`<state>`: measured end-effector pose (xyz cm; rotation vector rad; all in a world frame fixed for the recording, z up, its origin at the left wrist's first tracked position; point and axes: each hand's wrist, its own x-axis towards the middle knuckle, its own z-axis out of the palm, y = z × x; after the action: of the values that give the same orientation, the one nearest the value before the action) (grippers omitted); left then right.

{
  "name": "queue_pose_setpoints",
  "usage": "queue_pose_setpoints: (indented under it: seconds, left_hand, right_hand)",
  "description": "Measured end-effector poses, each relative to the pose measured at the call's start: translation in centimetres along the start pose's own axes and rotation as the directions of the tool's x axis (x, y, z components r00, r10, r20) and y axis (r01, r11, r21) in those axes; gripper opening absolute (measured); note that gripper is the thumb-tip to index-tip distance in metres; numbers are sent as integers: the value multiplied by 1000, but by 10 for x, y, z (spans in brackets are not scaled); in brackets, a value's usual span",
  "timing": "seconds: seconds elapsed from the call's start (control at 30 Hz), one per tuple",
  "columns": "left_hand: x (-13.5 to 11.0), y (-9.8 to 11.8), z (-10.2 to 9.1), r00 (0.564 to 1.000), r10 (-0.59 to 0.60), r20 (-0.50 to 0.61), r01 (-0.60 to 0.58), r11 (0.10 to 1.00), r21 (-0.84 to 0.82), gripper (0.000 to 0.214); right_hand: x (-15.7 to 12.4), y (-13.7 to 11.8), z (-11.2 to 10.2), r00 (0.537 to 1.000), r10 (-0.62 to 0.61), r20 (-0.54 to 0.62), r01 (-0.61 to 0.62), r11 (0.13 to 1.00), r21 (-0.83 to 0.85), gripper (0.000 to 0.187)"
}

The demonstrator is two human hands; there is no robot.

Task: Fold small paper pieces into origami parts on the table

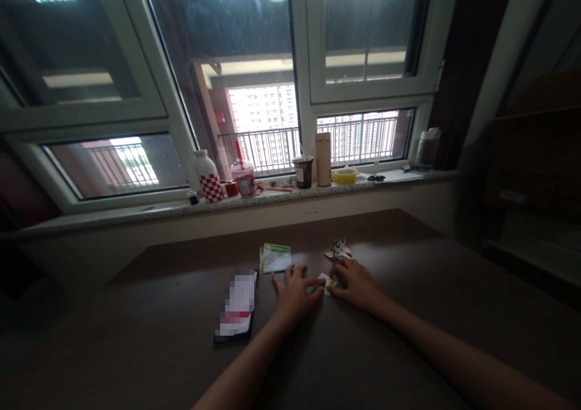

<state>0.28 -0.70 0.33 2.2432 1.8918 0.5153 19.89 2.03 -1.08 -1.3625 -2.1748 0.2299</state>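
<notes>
On the dark table, a small folded piece of paper (326,282), whitish with yellow and green marks, lies between my two hands. My left hand (296,290) has thumb and forefinger closed at its left edge, with the other fingers spread over the table. From the right, my right hand (356,284) pinches the same paper with thumb and forefinger. Fingertips cover part of it. Just beyond my right hand sits a spiky cluster of folded paper (339,250). Green-and-white printed sheets (275,257) lie past my left hand.
A phone (236,304) with a blurred screen lies left of my left hand. Along the windowsill (272,199) stand a checkered bottle (210,177), a pink drink cup (244,177), a brown cup (303,172), a tan flask (323,159), yellow tape (345,176) and scissors (376,178).
</notes>
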Motion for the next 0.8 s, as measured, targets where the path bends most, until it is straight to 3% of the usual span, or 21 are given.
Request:
queue_pose_setpoints:
  seconds: [0.5, 0.8]
  left_hand:
    - [2, 2, -2, 1000, -15, 19, 15, 1000, -2, 26]
    - [-2, 1, -3, 1000, 23, 14, -23, 1000, -14, 29]
  right_hand:
    - [12, -5, 3, 996, 89, -24, -92, 986, -139, 13]
    - [15, 2, 8, 984, 174, -33, -175, 984, -23, 14]
